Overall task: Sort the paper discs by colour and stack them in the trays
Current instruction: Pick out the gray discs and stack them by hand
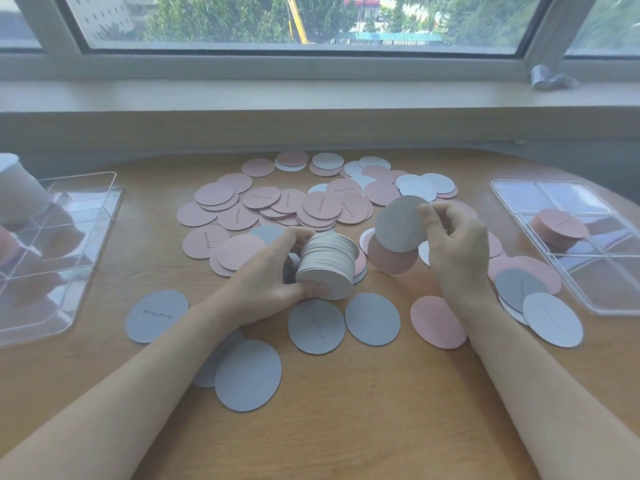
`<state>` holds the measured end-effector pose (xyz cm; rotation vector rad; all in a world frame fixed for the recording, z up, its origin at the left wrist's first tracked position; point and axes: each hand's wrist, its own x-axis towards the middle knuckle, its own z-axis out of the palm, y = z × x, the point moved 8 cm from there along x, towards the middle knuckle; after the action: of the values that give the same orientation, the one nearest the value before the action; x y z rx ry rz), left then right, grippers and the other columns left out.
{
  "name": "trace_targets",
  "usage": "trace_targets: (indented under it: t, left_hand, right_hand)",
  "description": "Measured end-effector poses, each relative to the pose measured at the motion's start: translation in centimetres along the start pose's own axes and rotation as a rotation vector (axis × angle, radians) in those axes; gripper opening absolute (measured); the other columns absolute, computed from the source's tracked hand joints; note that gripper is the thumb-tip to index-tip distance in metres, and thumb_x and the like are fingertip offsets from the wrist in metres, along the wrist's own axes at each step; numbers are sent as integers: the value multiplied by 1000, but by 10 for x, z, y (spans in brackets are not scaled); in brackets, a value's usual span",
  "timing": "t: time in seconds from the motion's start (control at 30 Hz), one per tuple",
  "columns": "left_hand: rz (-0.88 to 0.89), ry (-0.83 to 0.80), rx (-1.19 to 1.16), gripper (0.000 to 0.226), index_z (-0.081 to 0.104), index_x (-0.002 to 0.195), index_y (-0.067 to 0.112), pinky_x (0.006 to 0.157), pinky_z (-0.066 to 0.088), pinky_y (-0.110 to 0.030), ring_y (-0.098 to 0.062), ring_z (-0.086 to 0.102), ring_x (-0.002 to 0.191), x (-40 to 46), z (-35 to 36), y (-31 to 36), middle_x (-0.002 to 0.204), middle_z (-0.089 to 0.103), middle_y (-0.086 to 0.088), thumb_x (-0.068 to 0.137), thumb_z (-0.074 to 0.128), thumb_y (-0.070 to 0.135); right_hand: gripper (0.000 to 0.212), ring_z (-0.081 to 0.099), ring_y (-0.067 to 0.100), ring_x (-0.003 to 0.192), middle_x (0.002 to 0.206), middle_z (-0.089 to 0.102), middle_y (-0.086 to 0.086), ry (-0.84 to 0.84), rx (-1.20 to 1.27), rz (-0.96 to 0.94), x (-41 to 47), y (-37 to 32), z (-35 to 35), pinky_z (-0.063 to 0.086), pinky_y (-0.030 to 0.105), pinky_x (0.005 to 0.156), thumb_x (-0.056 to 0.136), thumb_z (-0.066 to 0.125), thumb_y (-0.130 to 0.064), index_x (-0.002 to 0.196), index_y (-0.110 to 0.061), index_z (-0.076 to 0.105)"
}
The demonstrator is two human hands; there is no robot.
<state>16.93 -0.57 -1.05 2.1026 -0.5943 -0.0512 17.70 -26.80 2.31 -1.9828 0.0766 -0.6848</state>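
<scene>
Wooden table (346, 427) under a window (304, 22) (left hand (273, 271) gripping grey stack (327, 263), right hand (457, 244) pinching one grey disc (400, 225)).

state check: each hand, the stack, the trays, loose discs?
left hand: grips grey disc stack
right hand: pinches single grey disc, raised
right tray: holds pink stack
left tray: contents unclear
loose discs: scattered, unsorted
</scene>
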Motion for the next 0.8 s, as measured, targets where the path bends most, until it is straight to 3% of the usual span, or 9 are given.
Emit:
trace_targets:
  t: [0.13, 0.23, 0.33, 0.47, 0.63, 0.8]
  left_hand:
    - [28, -25, -2, 62, 50, 133, 26, 87, 52, -38, -14, 66, 91, 0, 3, 3, 120, 63, 15, 80, 84, 29]
    - [42, -34, -7, 63, 50, 133, 27, 90, 52, -40, -15, 66, 104, 0, 3, 4, 122, 63, 15, 78, 82, 33]
    - [52, -34, -9, 64, 51, 134, 26, 90, 52, -39, -16, 65, 106, -1, 3, 5, 122, 64, 15, 78, 82, 32]
    - [70, -31, -11, 64, 52, 134, 22, 91, 51, -33, -13, 63, 110, -1, 3, 7, 122, 65, 12, 78, 82, 31]
    - [71, -31, -6, 64, 52, 135, 22, 93, 50, -29, -10, 60, 116, -1, 3, 6, 122, 65, 12, 78, 81, 33]
    - [47, -50, -55, 63, 52, 134, 23, 95, 51, -42, -19, 64, 114, 0, 3, 1, 123, 66, 7, 80, 84, 24]
  right_hand:
    - [17, 54, 0, 55, 64, 62, -25, 24, 100, 37, -1, 1, -1, 44, 17, 59, 99, 59, -31, 86, -24, 67]
    - [14, 54, 4, 61, 69, 62, -27, 81, 89, -31, -9, -12, 0, 44, 18, 63, 98, 60, -31, 85, -31, 65]
    - [17, 54, 5, 62, 72, 64, -16, 109, 141, -58, -11, -18, -3, 47, 22, 64, 99, 60, -32, 89, -20, 67]
    - [20, 51, 14, 51, 60, 61, -11, -8, 292, 145, -6, -1, 3, 48, 32, 55, 100, 58, -32, 83, -27, 69]
    - [19, 52, 13, 46, 57, 61, -6, 21, 141, 14, -9, -11, 3, 45, 27, 50, 100, 58, -32, 87, -22, 68]
    - [24, 48, 20, 39, 56, 55, 15, -311, 308, 186, -13, 1, 29, 32, 24, 38, 100, 58, -28, 93, -8, 68]
